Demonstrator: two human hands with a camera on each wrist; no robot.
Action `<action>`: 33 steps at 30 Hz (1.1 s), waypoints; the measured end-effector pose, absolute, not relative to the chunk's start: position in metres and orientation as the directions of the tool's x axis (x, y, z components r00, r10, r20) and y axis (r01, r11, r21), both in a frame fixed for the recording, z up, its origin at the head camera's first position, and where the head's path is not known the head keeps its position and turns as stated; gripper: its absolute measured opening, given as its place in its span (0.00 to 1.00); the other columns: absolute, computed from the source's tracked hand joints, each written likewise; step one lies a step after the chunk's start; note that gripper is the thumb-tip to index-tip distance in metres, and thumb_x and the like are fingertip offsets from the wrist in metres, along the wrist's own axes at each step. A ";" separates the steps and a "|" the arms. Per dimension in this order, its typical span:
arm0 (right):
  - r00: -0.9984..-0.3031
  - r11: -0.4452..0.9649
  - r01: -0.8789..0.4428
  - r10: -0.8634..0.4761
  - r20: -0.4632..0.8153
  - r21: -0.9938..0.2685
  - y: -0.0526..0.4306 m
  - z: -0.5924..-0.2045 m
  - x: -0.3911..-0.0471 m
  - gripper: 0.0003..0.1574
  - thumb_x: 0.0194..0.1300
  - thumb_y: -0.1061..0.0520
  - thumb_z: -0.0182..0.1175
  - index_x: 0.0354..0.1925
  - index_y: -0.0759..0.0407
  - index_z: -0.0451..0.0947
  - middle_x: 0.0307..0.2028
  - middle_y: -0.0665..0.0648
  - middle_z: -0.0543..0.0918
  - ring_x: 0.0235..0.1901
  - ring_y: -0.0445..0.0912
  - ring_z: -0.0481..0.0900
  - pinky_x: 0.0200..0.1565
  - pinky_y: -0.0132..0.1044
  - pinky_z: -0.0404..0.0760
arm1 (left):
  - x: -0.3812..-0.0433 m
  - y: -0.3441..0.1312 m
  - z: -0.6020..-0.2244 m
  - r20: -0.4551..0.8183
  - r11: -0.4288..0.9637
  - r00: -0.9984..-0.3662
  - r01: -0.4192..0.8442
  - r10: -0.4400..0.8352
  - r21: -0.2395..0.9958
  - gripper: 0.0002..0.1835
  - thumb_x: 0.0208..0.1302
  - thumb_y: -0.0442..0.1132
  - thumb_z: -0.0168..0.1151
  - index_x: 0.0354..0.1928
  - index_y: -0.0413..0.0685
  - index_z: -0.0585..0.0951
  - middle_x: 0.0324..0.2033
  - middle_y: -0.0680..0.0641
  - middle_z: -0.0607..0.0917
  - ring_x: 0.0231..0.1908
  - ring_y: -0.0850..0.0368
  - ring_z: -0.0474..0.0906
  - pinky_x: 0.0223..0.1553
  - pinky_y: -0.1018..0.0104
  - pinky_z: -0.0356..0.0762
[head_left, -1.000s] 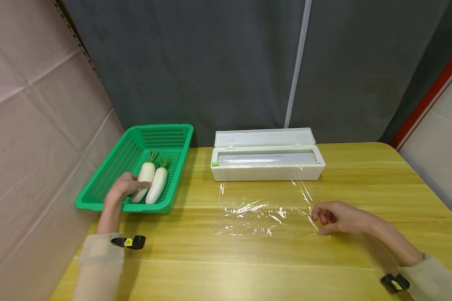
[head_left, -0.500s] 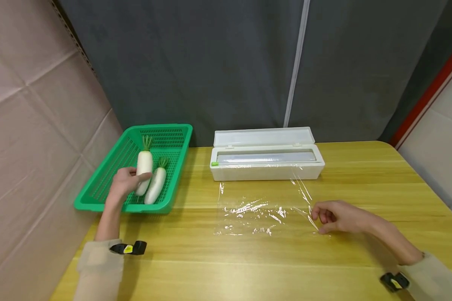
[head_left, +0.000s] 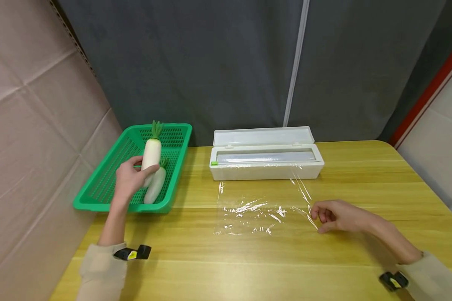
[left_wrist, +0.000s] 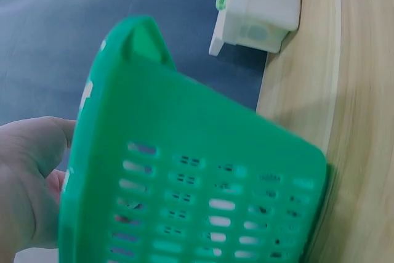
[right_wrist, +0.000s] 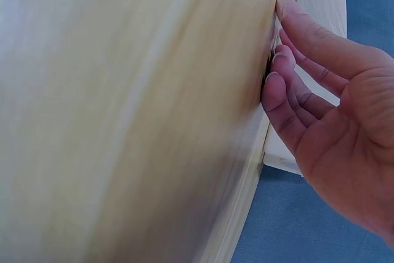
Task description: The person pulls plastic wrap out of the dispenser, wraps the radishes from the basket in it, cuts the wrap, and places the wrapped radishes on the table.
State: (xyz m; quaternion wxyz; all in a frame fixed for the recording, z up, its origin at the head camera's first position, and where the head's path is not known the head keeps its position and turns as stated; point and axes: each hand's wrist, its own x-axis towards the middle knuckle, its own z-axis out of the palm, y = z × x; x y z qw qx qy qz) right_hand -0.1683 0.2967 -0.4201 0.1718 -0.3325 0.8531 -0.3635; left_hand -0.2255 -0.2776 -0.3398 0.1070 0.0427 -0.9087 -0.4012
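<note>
My left hand grips a white radish with a green leafy stub, thumb on one side and fingers on the other. The radish is raised and tilted above the green basket, its top leaves over the far rim. A second white radish lies in the basket, partly behind the first. At the right edge of a sheet of clear plastic wrap, my right hand rests with fingers loosely bent and thumb apart. In the left wrist view, the basket wall hides most of the left hand.
A white wrap dispenser with its lid raised stands at the back of the wooden table; the wrap runs out from its front. A green slider sits at its left end. A dark curtain hangs behind.
My left hand has lifted one radish from the basket floor, up and slightly right, tilting its leafy end upward. The other radish has shifted slightly in the basket. The right hand has stayed put.
</note>
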 end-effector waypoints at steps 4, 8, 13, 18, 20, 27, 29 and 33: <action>-0.720 0.515 -0.444 -0.692 -0.050 -0.733 0.297 -0.421 -0.169 0.17 0.61 0.53 0.73 0.42 0.55 0.76 0.29 0.46 0.74 0.30 0.35 0.71 0.29 0.31 0.74 | -0.223 -0.267 -0.339 0.245 0.690 -0.960 0.086 -0.135 0.719 0.36 0.63 0.51 0.71 0.66 0.36 0.74 0.55 0.34 0.81 0.46 0.38 0.81 0.35 0.60 0.80; -0.718 0.509 -0.451 -0.695 -0.041 -0.733 0.298 -0.421 -0.169 0.17 0.61 0.53 0.73 0.41 0.55 0.76 0.29 0.46 0.74 0.29 0.35 0.71 0.29 0.31 0.74 | -0.222 -0.255 -0.340 0.316 0.712 -0.945 0.166 -0.083 0.682 0.33 0.62 0.48 0.73 0.65 0.37 0.76 0.56 0.34 0.80 0.47 0.37 0.80 0.39 0.50 0.80; -0.720 0.511 -0.447 -0.693 -0.044 -0.734 0.298 -0.421 -0.169 0.17 0.61 0.54 0.73 0.41 0.56 0.76 0.29 0.46 0.75 0.29 0.35 0.72 0.29 0.31 0.74 | -0.219 -0.239 -0.339 0.390 0.719 -0.921 0.261 -0.015 0.644 0.30 0.60 0.42 0.75 0.62 0.36 0.79 0.56 0.35 0.81 0.49 0.38 0.80 0.43 0.45 0.80; -0.721 0.520 -0.440 -0.690 -0.057 -0.732 0.297 -0.420 -0.169 0.17 0.61 0.53 0.73 0.41 0.56 0.76 0.29 0.46 0.75 0.29 0.35 0.72 0.29 0.31 0.74 | -0.213 -0.222 -0.335 0.442 0.712 -0.896 0.338 0.043 0.616 0.30 0.59 0.39 0.76 0.61 0.35 0.79 0.55 0.34 0.81 0.49 0.38 0.80 0.44 0.43 0.80; -0.719 0.518 -0.445 -0.693 -0.053 -0.731 0.298 -0.421 -0.169 0.17 0.61 0.54 0.73 0.41 0.56 0.76 0.29 0.46 0.75 0.29 0.35 0.72 0.29 0.31 0.74 | -0.211 -0.215 -0.334 0.466 0.704 -0.883 0.370 0.064 0.606 0.30 0.57 0.37 0.77 0.60 0.34 0.79 0.53 0.33 0.81 0.49 0.38 0.79 0.43 0.43 0.80; -0.717 0.511 -0.447 -0.695 -0.047 -0.734 0.299 -0.421 -0.170 0.17 0.61 0.54 0.73 0.41 0.56 0.76 0.29 0.46 0.75 0.29 0.35 0.72 0.29 0.31 0.74 | -0.207 -0.191 -0.332 0.555 0.679 -0.820 0.486 0.138 0.550 0.30 0.50 0.32 0.80 0.57 0.33 0.81 0.49 0.34 0.82 0.46 0.40 0.78 0.43 0.45 0.77; -0.717 0.510 -0.448 -0.696 -0.046 -0.734 0.299 -0.420 -0.170 0.17 0.61 0.54 0.73 0.41 0.56 0.76 0.29 0.46 0.75 0.29 0.35 0.72 0.29 0.31 0.74 | -0.205 -0.184 -0.333 0.559 0.679 -0.814 0.500 0.157 0.537 0.30 0.50 0.32 0.80 0.56 0.33 0.81 0.49 0.34 0.82 0.47 0.40 0.78 0.44 0.44 0.77; -0.716 0.510 -0.460 -0.697 -0.035 -0.727 0.298 -0.421 -0.170 0.17 0.61 0.54 0.73 0.41 0.56 0.76 0.28 0.46 0.75 0.29 0.35 0.72 0.29 0.30 0.74 | -0.204 -0.172 -0.334 0.555 0.669 -0.809 0.523 0.194 0.528 0.30 0.50 0.32 0.80 0.57 0.33 0.80 0.49 0.35 0.82 0.48 0.40 0.78 0.47 0.44 0.76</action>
